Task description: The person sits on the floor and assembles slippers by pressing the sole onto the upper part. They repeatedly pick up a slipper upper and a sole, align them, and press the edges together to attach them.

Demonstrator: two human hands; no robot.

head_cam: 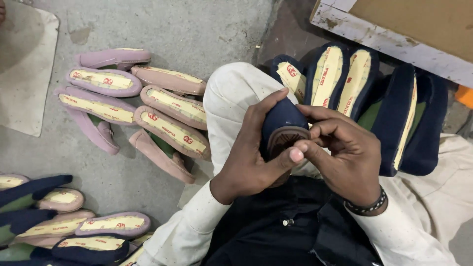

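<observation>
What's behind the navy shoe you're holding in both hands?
Behind the navy shoe sits a bent knee in pale trousers, then a row of navy shoes on edge. Both hands cover its lower half.

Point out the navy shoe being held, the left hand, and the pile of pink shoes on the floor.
navy shoe (282,120), head view, on its dark upper.
left hand (249,162), head view, back of the hand.
pink shoes (170,130), head view, yellow insole of one shoe in the pile.

- I'm in a shoemaking workshop, sitting on a bare concrete floor (197,29).
- Left of my knee (231,93): unfinished pink shoes (148,108).
- Right of it: navy shoes (345,79).
</observation>
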